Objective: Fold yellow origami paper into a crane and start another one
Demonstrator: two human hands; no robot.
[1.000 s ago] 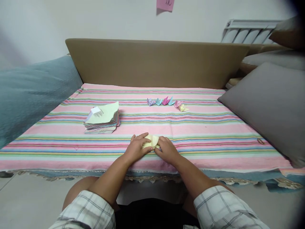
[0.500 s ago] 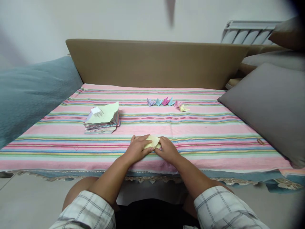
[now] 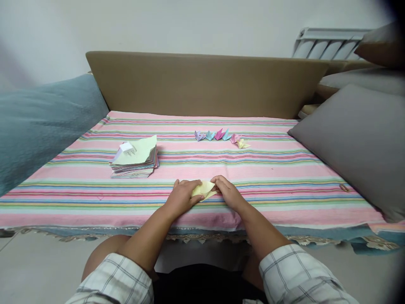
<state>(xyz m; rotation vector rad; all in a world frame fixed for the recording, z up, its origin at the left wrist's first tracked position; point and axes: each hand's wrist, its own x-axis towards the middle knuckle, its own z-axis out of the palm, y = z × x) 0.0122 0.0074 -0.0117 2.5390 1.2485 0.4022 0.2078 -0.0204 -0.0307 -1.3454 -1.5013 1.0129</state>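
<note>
A pale yellow sheet of origami paper [image 3: 203,191], partly folded with a raised flap, lies on the striped cloth close to the front edge. My left hand [image 3: 182,197] grips its left side, fingers over the top and thumb along the near edge. On the right, my right hand [image 3: 229,194] has its curled fingers at the paper's right tip; the fingertips are partly hidden. Beyond the hands sits a row of small folded paper figures in purple [image 3: 199,135], blue [image 3: 210,135], magenta [image 3: 219,134], pink [image 3: 234,138] and yellow [image 3: 243,144].
To the left, a stack of coloured paper sheets [image 3: 134,164] carries a white plug adapter [image 3: 127,148]. A grey cushion [image 3: 351,143] leans at the right, near a small brown ring-shaped item [image 3: 344,188]. The brown backrest [image 3: 205,84] runs behind the striped cloth [image 3: 272,169].
My right hand has shifted slightly right and its fingers have lifted. More of the yellow paper shows, its right flap opened outward. The left hand stays nearly in place.
</note>
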